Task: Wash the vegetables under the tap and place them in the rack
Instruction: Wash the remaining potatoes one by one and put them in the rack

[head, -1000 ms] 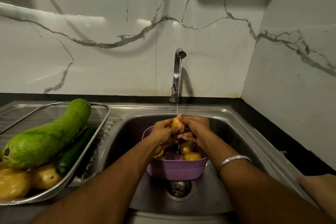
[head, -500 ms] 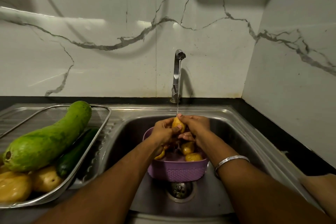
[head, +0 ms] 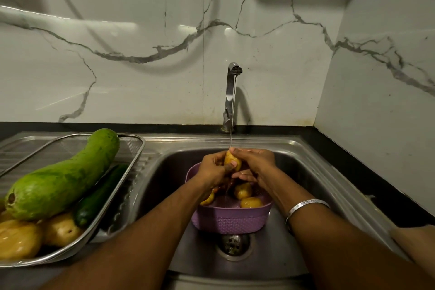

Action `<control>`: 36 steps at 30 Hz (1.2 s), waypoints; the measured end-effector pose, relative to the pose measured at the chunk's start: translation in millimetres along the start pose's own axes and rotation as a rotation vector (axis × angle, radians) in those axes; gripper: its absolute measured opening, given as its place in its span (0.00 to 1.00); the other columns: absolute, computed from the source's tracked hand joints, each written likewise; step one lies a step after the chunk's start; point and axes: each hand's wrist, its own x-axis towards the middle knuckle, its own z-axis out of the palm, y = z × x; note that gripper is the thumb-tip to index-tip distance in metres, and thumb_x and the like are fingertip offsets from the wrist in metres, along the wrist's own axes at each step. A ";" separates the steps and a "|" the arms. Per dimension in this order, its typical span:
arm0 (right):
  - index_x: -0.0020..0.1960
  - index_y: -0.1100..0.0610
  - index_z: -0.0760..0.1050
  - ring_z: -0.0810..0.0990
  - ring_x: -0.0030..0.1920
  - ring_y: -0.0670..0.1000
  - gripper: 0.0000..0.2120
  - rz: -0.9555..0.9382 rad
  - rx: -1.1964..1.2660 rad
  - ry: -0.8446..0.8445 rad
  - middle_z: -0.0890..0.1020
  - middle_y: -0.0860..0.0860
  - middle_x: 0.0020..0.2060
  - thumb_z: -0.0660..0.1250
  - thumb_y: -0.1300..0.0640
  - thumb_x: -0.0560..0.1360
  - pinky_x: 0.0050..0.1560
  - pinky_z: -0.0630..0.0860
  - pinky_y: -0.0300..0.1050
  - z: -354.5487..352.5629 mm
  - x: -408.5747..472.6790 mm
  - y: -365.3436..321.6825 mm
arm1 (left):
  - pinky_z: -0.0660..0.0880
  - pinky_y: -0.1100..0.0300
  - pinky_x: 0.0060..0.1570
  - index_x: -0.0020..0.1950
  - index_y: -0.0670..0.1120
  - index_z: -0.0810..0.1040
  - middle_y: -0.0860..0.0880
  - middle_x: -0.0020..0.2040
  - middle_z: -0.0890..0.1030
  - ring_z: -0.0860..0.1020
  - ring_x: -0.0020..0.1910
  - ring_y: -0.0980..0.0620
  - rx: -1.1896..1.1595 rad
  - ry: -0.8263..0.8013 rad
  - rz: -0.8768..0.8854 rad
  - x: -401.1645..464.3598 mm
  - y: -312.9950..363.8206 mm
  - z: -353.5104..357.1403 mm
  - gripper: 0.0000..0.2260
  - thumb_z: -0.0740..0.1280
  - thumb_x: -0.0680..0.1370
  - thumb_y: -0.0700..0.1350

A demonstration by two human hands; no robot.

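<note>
Both hands, left (head: 215, 169) and right (head: 255, 163), grip a potato (head: 231, 162) under the tap (head: 231, 94); rack (head: 131, 186) partly filled, basket (head: 231, 221) potatoes remain.

Purple woven-pattern basket (head: 231, 222), yellow potato (head: 231, 162), green gourd (head: 63, 179)

Marble wall (head: 141, 77), black counter (head: 353, 160) (1 silver bangle (head: 306, 205))
</note>
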 end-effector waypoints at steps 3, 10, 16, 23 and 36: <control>0.53 0.56 0.83 0.87 0.33 0.58 0.18 -0.029 -0.015 0.059 0.87 0.60 0.38 0.81 0.47 0.69 0.27 0.81 0.41 2.9 2.8 0.3 | 0.84 0.53 0.49 0.66 0.47 0.78 0.45 0.57 0.85 0.85 0.54 0.48 0.007 -0.008 0.011 -0.5 0.9 2.7 0.15 0.67 0.81 0.36; 0.55 0.59 0.84 0.87 0.39 0.64 0.08 -0.006 0.045 -0.055 0.86 0.63 0.44 0.74 0.60 0.77 0.37 0.85 0.49 -2.3 1.5 -3.5 | 0.83 0.47 0.52 0.64 0.44 0.80 0.46 0.53 0.86 0.85 0.52 0.48 0.015 0.054 0.010 2.5 0.6 -2.8 0.13 0.68 0.80 0.36; 0.55 0.57 0.83 0.87 0.38 0.62 0.12 0.013 0.026 -0.100 0.87 0.62 0.40 0.77 0.62 0.72 0.36 0.85 0.48 -4.3 -1.6 -2.2 | 0.84 0.51 0.48 0.65 0.45 0.80 0.46 0.53 0.86 0.85 0.51 0.49 0.006 0.060 0.026 3.4 -4.1 -2.8 0.15 0.68 0.80 0.35; 0.46 0.57 0.83 0.87 0.38 0.58 0.17 -0.129 0.003 0.113 0.87 0.57 0.39 0.84 0.49 0.65 0.24 0.77 0.39 6.9 1.2 0.6 | 0.83 0.59 0.48 0.67 0.48 0.78 0.47 0.56 0.85 0.85 0.53 0.50 0.008 0.044 0.088 -1.2 -1.5 9.4 0.17 0.67 0.80 0.35; 0.57 0.55 0.82 0.87 0.42 0.67 0.09 0.044 0.063 -0.137 0.86 0.63 0.49 0.67 0.65 0.80 0.39 0.86 0.52 -5.1 12.4 -0.7 | 0.83 0.58 0.43 0.65 0.47 0.79 0.47 0.54 0.85 0.85 0.51 0.50 -0.006 0.080 0.037 6.7 -4.9 -6.5 0.16 0.69 0.79 0.34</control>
